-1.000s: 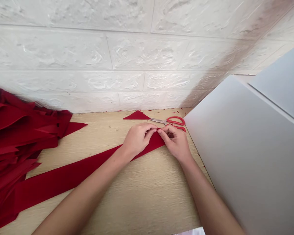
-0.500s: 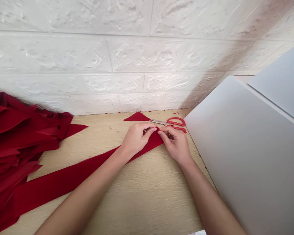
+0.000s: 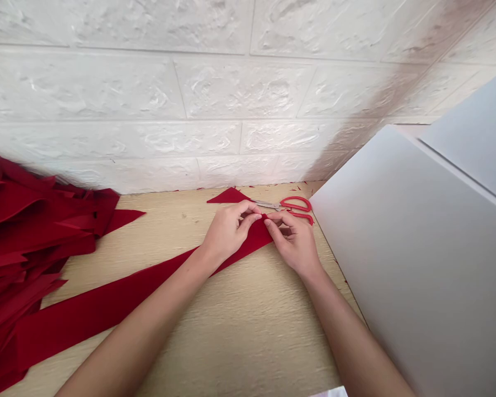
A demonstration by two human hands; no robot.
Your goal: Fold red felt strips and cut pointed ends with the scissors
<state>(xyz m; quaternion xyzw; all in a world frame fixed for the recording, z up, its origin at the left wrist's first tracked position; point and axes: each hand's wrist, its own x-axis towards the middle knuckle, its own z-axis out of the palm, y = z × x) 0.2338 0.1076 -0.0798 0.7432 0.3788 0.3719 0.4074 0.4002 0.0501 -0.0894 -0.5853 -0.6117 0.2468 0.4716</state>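
- A pale wooden surface (image 3: 240, 336) meets a white brick-patterned wall (image 3: 210, 88).
- The long red strip (image 3: 86, 314) lies slantwise across it, its far end between the fingertips.
- The left hand (image 3: 227, 230) and right hand (image 3: 295, 241) each pinch that end; their fingertips are slightly farther apart than a second ago, the strip seemingly under finger control.
- Just behind: red-handled scissors (image 3: 273, 205), a red triangle (image 3: 230, 196).
- Far left: a red cloth pile (image 3: 37, 226).

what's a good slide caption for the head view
Left grip and right grip pinch one end of a red strip, scissors just beyond, red pile to the left.
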